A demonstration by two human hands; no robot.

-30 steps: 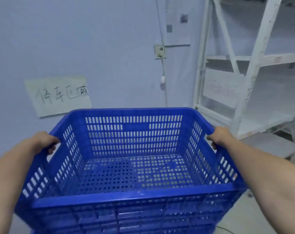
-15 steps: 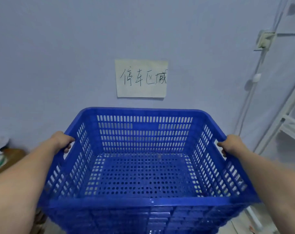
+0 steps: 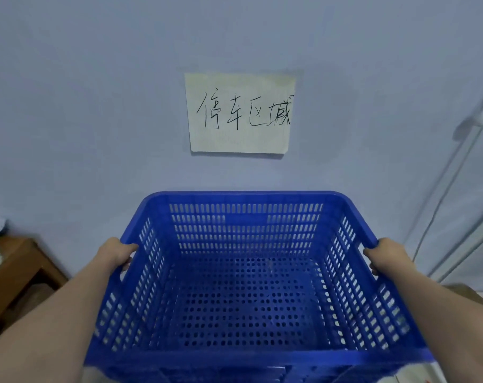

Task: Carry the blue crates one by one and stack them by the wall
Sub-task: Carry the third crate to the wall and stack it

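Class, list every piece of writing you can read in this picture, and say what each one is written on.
"停车区域": handwritten in black on the paper sheet stuck to the wall, above the blue crate.
No lettering shows on the crate.
A red mark at the bottom right corner is too small to read.

Blue crate [image 3: 245, 286] — near wall and underside cut off by bottom edge; what it rests on hidden. Fingertips of left hand [image 3: 116, 254] and right hand [image 3: 384, 255] hidden under rim. Wooden furniture [image 3: 16, 269] cropped at left edge — items on it too partial to identify. White cable [image 3: 455, 189] runs out at right edge.
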